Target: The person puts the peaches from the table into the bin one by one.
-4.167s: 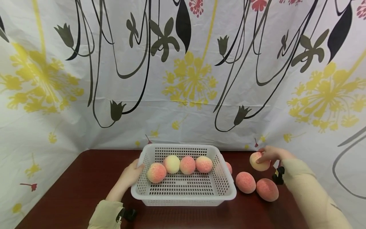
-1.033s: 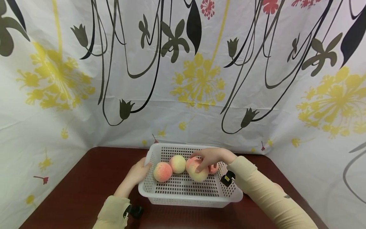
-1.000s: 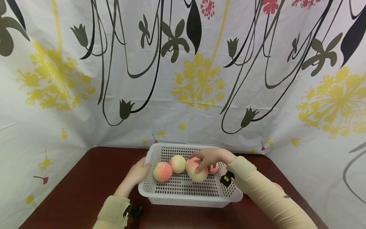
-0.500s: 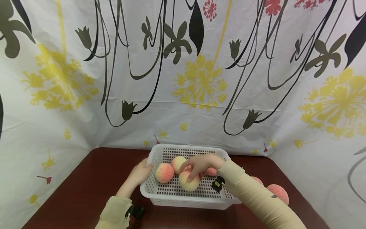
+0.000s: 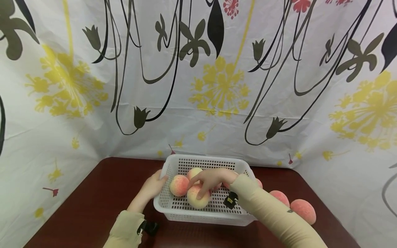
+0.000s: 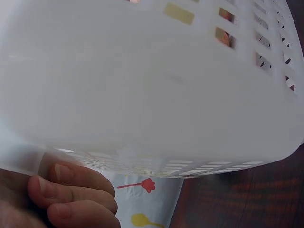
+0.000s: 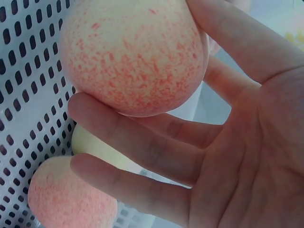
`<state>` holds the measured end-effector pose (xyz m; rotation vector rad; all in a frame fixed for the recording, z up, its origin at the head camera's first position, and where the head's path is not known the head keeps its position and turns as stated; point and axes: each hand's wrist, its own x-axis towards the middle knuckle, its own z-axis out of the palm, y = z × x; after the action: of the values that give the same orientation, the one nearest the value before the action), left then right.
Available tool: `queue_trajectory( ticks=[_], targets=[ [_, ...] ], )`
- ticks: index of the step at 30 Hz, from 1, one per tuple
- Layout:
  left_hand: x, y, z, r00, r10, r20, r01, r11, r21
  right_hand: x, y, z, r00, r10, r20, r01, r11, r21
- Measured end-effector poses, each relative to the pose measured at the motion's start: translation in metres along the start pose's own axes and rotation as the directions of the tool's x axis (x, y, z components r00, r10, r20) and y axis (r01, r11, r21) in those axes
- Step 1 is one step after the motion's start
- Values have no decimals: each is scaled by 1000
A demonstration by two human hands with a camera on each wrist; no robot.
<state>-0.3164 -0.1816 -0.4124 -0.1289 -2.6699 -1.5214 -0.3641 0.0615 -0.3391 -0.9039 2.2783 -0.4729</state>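
Note:
A white perforated plastic basket (image 5: 204, 214) stands on the table. My left hand (image 5: 152, 185) grips its left rim; in the left wrist view the curled fingers (image 6: 85, 194) show below the rim. Inside the basket, my right hand (image 5: 211, 177) holds a yellow and pink peach (image 5: 196, 202) from above, near the front left. The right wrist view shows thumb and fingers around this peach (image 7: 135, 61). Whether it touches the basket floor I cannot tell. A pinkish peach (image 5: 179, 186) and a paler peach (image 5: 193, 171) lie close by; others are partly behind my right hand.
On the dark red-brown table (image 5: 90, 203), right of the basket, lie a pink peach (image 5: 280, 197) and another pink peach (image 5: 304, 210), partly behind my right sleeve. One more peach (image 5: 258, 183) peeks out at the basket's right wall. A patterned cloth (image 5: 173, 124) hangs behind.
My right hand has brought the peach from the table's right side into the basket, then moved it further left and toward the front. My left hand has stayed on the rim.

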Motion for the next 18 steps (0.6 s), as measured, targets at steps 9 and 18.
queue_trajectory(
  ticks=[9, 18],
  targets=[
    [3, -1, 0, 1000, -13, 10, 13, 999, -42, 14, -3, 6, 994, -100, 41, 101, 995, -24],
    [4, -2, 1, 1000, -16, 9, 17, 999, -47, 24, -12, 14, 988, -140, 61, 145, 986, -87]
  ],
)
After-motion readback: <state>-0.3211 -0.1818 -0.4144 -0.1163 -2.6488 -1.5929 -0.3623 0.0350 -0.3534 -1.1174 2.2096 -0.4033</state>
